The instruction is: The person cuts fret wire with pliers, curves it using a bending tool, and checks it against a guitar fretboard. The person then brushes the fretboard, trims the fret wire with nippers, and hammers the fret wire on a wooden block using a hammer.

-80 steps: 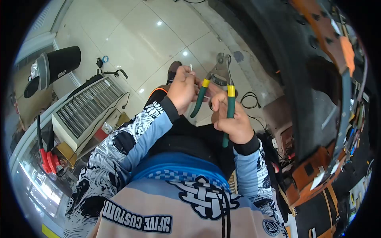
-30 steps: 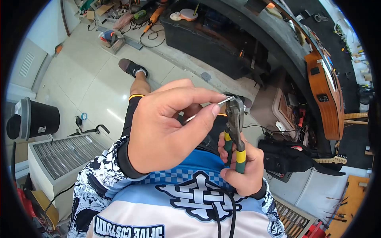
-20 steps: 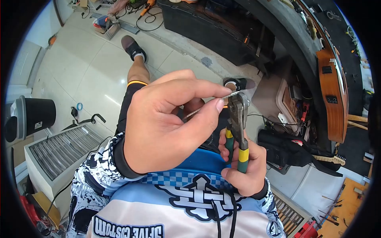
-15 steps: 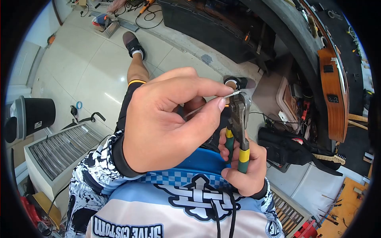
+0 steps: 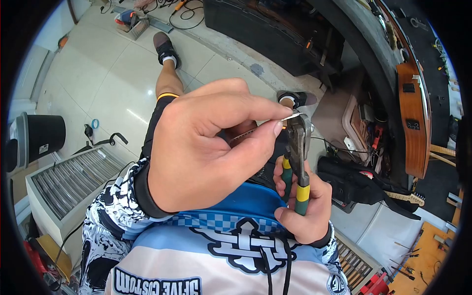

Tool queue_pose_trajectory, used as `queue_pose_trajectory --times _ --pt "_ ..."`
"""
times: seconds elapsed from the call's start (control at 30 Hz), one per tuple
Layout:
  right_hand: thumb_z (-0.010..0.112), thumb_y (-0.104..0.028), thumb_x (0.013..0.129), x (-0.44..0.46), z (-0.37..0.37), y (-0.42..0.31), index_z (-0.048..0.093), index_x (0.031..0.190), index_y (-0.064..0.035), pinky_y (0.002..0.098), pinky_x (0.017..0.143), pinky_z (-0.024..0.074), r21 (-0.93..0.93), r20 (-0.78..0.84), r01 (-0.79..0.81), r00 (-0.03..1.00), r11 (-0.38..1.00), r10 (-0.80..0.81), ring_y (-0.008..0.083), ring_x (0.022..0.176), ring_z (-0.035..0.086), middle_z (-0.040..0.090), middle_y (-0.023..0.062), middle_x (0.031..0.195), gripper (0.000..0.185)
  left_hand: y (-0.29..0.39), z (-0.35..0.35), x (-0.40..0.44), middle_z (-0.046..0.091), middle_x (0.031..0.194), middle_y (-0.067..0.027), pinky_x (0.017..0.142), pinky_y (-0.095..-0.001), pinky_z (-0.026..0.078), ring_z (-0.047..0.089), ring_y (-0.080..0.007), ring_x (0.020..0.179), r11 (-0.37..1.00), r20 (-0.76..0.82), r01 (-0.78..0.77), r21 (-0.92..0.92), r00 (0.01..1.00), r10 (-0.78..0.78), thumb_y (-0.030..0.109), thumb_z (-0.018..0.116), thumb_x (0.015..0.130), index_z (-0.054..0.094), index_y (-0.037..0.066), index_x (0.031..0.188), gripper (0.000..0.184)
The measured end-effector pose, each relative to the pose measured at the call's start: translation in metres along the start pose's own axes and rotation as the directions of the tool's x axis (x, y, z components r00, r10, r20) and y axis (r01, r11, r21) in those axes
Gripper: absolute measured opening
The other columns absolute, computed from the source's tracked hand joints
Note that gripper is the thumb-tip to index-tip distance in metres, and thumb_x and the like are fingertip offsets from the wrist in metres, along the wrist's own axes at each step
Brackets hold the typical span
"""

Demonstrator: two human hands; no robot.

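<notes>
my left hand [image 5: 206,142] pinches a thin metal strip [image 5: 293,117], its tip close by the head of the pliers [image 5: 298,147], whose handles my right hand [image 5: 314,211] wraps around. beyond, a basket [image 5: 132,28] sits near the far edge of the floor [image 5: 105,73].

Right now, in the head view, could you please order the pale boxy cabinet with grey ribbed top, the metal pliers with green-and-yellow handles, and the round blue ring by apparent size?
1. Pale boxy cabinet
2. Metal pliers, partly hidden by the right hand
3. Round blue ring, clearly smallest
</notes>
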State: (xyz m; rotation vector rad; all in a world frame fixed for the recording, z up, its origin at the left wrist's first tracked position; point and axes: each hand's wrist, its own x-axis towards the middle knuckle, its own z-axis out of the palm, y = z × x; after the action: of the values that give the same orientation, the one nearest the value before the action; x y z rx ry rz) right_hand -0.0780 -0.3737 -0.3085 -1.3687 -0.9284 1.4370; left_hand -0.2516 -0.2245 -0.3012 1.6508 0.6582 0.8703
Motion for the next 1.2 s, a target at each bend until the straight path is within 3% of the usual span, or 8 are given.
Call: queue_pose_trajectory --times 0.23,0.53,0.8,1.2 --pt "0.056 0.012 0.061 -0.0003 -0.0006 0.004 0.033 0.148 0.0028 0.0321 0.109 0.0261 -0.024 0.011 0.031 0.999 0.999 -0.03 0.0207 0.128 0.041 0.03 0.0227 0.153 0.09 -0.0026 -0.0003 -0.0014 0.055 0.079 -0.0021 0.054 -0.0192 0.035 0.048 -0.0042 0.064 1.0 -0.02 0.003 -0.007 1.0 -0.003 -0.009 0.064 0.083 0.072 -0.002 0.101 0.02" --pt "0.057 0.009 0.06 0.0005 0.0044 -0.0009 0.034 0.144 0.0107 0.0321 0.109 0.0234 -0.017 -0.007 -0.017 1.0 1.0 0.017 0.0216 0.125 0.042 0.032 0.0253 0.151 0.087 -0.0049 -0.0041 -0.0023 0.058 0.081 -0.0035 0.054 -0.0198 0.036 0.05 -0.0048 0.064 0.999 -0.003 -0.027 0.046 1.0 0.027 -0.01 0.064 0.082 0.072 -0.001 0.101 0.022" --pt "0.057 0.009 0.06 -0.0003 0.0043 0.0021 0.034 0.143 0.0112 0.0336 0.11 0.0205 -0.042 -0.022 0.012 1.0 0.999 -0.013 0.0242 0.133 0.038 0.03 0.0268 0.152 0.087 -0.0059 -0.0033 -0.0028 0.058 0.079 -0.005 0.056 -0.0213 0.039 0.052 -0.0078 0.065 0.993 -0.009 -0.073 0.094 0.997 0.074 -0.011 0.065 0.081 0.071 -0.002 0.101 0.023" --pt "0.056 0.009 0.059 0.0002 0.0026 -0.0026 0.033 0.143 0.0131 0.0303 0.109 0.0212 -0.068 -0.008 -0.006 1.0 0.998 0.005 0.0216 0.129 0.041 0.036 0.0251 0.147 0.087 -0.0074 -0.0031 -0.0012 0.06 0.078 -0.0053 0.058 -0.0221 0.039 0.053 -0.0088 0.066 0.989 0.042 -0.074 0.131 0.997 0.069 -0.011 0.064 0.081 0.071 -0.002 0.1 0.023"
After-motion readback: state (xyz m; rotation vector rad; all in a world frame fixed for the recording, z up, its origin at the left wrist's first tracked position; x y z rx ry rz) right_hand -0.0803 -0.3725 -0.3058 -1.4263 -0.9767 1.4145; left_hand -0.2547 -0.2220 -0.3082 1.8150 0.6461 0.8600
